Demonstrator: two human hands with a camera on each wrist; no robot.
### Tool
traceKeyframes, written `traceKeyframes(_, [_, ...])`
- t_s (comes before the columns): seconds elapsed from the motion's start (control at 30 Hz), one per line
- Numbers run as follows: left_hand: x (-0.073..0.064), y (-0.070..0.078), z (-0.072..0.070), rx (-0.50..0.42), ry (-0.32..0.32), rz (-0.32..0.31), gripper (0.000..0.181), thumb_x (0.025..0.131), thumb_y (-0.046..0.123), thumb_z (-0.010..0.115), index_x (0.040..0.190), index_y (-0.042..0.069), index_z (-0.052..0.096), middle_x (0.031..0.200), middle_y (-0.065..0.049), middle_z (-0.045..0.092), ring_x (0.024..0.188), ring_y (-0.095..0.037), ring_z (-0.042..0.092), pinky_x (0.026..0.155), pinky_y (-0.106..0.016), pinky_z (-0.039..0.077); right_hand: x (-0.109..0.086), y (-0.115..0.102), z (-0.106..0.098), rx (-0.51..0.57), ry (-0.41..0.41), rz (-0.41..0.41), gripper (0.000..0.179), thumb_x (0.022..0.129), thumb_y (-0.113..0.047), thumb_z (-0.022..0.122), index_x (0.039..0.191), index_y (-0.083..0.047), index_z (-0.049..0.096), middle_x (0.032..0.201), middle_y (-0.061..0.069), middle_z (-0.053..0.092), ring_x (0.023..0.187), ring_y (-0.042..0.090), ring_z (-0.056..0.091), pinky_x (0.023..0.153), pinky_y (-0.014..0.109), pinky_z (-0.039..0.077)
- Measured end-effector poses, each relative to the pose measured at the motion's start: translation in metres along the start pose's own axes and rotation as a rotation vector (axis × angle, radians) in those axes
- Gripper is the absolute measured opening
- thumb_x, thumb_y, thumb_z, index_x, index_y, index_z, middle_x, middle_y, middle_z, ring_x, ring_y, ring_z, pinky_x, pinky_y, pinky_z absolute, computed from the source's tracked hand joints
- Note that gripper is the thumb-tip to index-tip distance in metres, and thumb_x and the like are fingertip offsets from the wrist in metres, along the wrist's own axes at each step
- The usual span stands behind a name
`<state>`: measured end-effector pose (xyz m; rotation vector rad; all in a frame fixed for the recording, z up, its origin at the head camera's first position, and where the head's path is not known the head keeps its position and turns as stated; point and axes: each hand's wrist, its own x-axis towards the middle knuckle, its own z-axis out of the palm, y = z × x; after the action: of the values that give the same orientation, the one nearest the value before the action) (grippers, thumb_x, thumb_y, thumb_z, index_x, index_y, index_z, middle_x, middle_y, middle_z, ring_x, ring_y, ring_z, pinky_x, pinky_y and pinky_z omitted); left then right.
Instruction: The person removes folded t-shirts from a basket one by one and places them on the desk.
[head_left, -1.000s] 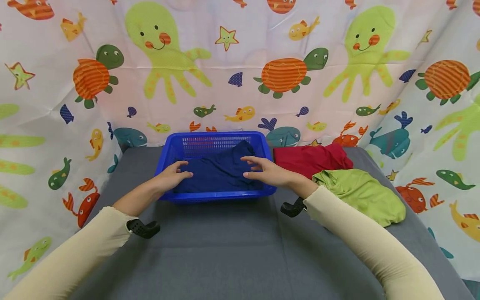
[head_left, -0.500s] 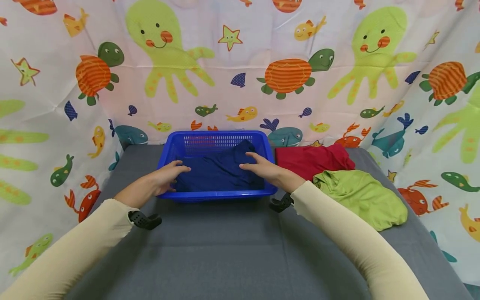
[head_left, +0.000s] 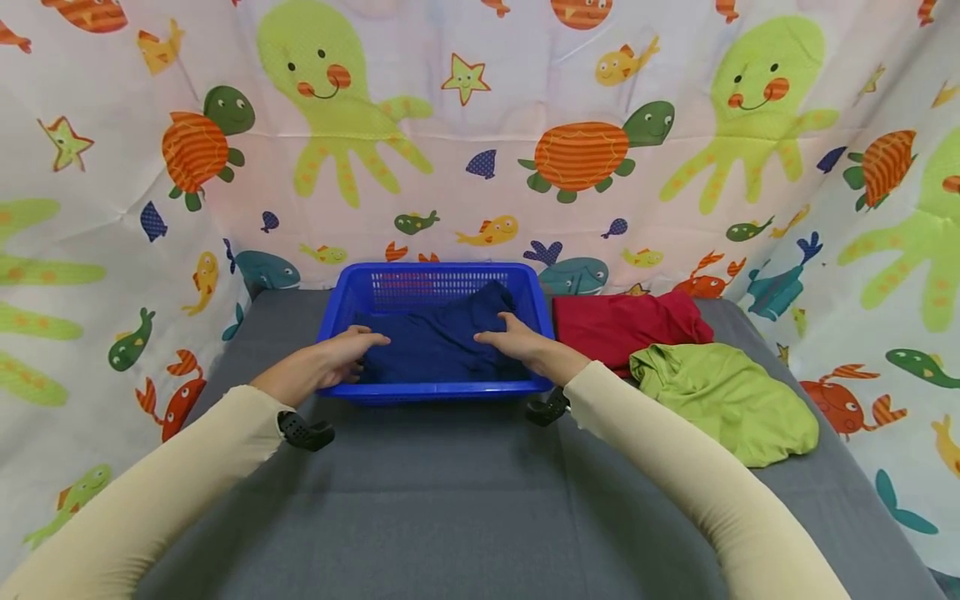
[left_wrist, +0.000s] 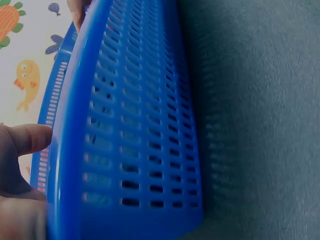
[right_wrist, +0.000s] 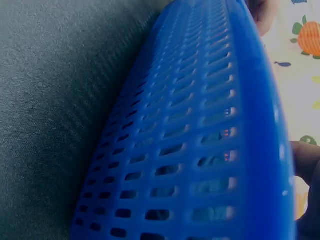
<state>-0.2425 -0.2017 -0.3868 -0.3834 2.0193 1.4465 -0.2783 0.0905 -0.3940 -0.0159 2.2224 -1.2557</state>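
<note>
A blue plastic basket (head_left: pixel 442 389) with slotted walls stands at the back of the grey table, and a crumpled navy cloth (head_left: pixel 431 346) lies inside it. My left hand (head_left: pixel 337 354) is over the basket's front left corner, its thumb stretched toward the cloth and its other fingers lower down. At the right end, my right hand (head_left: pixel 525 343) reaches over the rim with thumb and forefinger spread above the cloth. In the wrist views the basket's near wall (left_wrist: pixel 135 115) hides most of each hand; a thumb (left_wrist: pixel 34 138) shows past the rim in the left one.
A red cloth (head_left: pixel 615 325) lies right of the basket, with a crumpled lime-green cloth (head_left: pixel 727 400) in front of it. A curtain (head_left: pixel 465 167) printed with sea animals surrounds the grey table (head_left: pixel 450 500) at the back and sides.
Both hands have come lower at the basket's ends. My right hand has shifted left, and my left hand has turned its fingers downward. The cloths and basket stay put.
</note>
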Motion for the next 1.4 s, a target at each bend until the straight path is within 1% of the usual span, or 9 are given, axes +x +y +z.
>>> traceKeyframes(0.17, [0.004, -0.003, 0.006, -0.105, 0.016, 0.026, 0.093, 0.105, 0.029, 0.048, 0.157, 0.02, -0.029, 0.167, -0.021, -0.022, 0.152, -0.055, 0.01, 0.126, -0.057, 0.016, 0.006, 0.006, 0.0, 0.084, -0.009, 0.012, 0.089, 0.1, -0.038, 0.059, 0.163, -0.014, 0.001, 0.171, 0.014, 0.003, 0.157, 0.036, 0.012, 0.126, 0.06, 0.016])
traceKeyframes(0.43, [0.013, -0.008, 0.005, -0.097, 0.007, 0.032, 0.101, 0.105, 0.029, 0.048, 0.149, 0.026, -0.043, 0.166, -0.016, -0.028, 0.154, -0.047, 0.014, 0.127, -0.051, 0.02, 0.014, 0.012, -0.001, 0.167, 0.012, 0.036, 0.101, 0.099, -0.036, 0.061, 0.162, -0.016, -0.015, 0.171, 0.011, -0.008, 0.156, 0.036, 0.016, 0.125, 0.056, 0.023])
traceKeyframes(0.57, [0.017, -0.011, 0.004, -0.016, 0.05, 0.033, 0.102, 0.104, 0.031, 0.05, 0.151, 0.028, -0.04, 0.169, -0.017, -0.014, 0.108, -0.026, 0.059, 0.102, -0.034, 0.048, 0.014, 0.01, -0.002, 0.173, 0.007, 0.07, 0.109, 0.099, -0.036, 0.061, 0.157, -0.017, -0.03, 0.17, 0.01, -0.019, 0.155, 0.037, 0.02, 0.125, 0.053, 0.025])
traceKeyframes(0.63, [0.019, -0.013, 0.004, 0.026, 0.056, 0.05, 0.102, 0.104, 0.032, 0.052, 0.151, 0.03, -0.039, 0.169, -0.019, -0.009, 0.094, -0.022, 0.052, 0.092, -0.033, 0.047, 0.015, 0.009, -0.001, 0.162, 0.005, 0.076, 0.11, 0.099, -0.036, 0.06, 0.156, -0.017, -0.032, 0.169, 0.011, -0.019, 0.154, 0.038, 0.023, 0.125, 0.052, 0.026])
traceKeyframes(0.7, [0.02, -0.014, 0.004, 0.034, 0.046, 0.07, 0.103, 0.103, 0.03, 0.054, 0.152, 0.033, -0.037, 0.169, -0.02, -0.013, 0.112, -0.028, 0.054, 0.101, -0.038, 0.048, 0.016, 0.01, 0.0, 0.146, 0.003, 0.072, 0.109, 0.099, -0.036, 0.06, 0.156, -0.017, -0.031, 0.169, 0.012, -0.018, 0.154, 0.038, 0.022, 0.125, 0.052, 0.026])
traceKeyframes(0.8, [0.02, -0.015, 0.006, 0.028, 0.012, 0.099, 0.104, 0.102, 0.029, 0.056, 0.153, 0.035, -0.035, 0.167, -0.019, -0.023, 0.154, -0.044, 0.014, 0.123, -0.057, 0.026, 0.018, 0.012, 0.002, 0.112, 0.001, 0.051, 0.109, 0.099, -0.037, 0.061, 0.157, -0.017, -0.029, 0.17, 0.012, -0.018, 0.156, 0.036, 0.016, 0.125, 0.054, 0.024])
traceKeyframes(0.9, [0.021, -0.016, 0.007, 0.024, -0.004, 0.116, 0.103, 0.102, 0.029, 0.057, 0.155, 0.036, -0.031, 0.167, -0.016, -0.028, 0.157, -0.043, -0.01, 0.125, -0.063, 0.011, 0.019, 0.015, 0.006, 0.054, 0.011, 0.007, 0.108, 0.098, -0.039, 0.061, 0.159, -0.015, -0.025, 0.17, 0.012, -0.016, 0.158, 0.035, 0.006, 0.127, 0.055, 0.016])
traceKeyframes(1.17, [0.02, -0.013, 0.01, 0.152, -0.02, 0.172, 0.094, 0.102, 0.031, 0.055, 0.161, 0.027, -0.018, 0.168, -0.016, -0.022, 0.157, -0.044, -0.009, 0.124, -0.066, 0.012, 0.018, 0.015, 0.014, -0.225, 0.065, -0.109, 0.102, 0.097, -0.04, 0.061, 0.163, -0.016, -0.012, 0.172, 0.012, -0.002, 0.159, 0.035, 0.008, 0.128, 0.054, 0.012])
traceKeyframes(1.4, [0.017, -0.01, 0.004, 0.282, 0.019, 0.217, 0.087, 0.102, 0.034, 0.053, 0.164, 0.02, -0.007, 0.17, -0.02, -0.01, 0.156, -0.046, 0.002, 0.122, -0.067, 0.018, 0.016, 0.01, 0.014, -0.097, 0.044, -0.096, 0.107, 0.095, -0.041, 0.064, 0.162, -0.015, -0.014, 0.172, 0.012, -0.005, 0.159, 0.033, 0.003, 0.129, 0.052, 0.009])
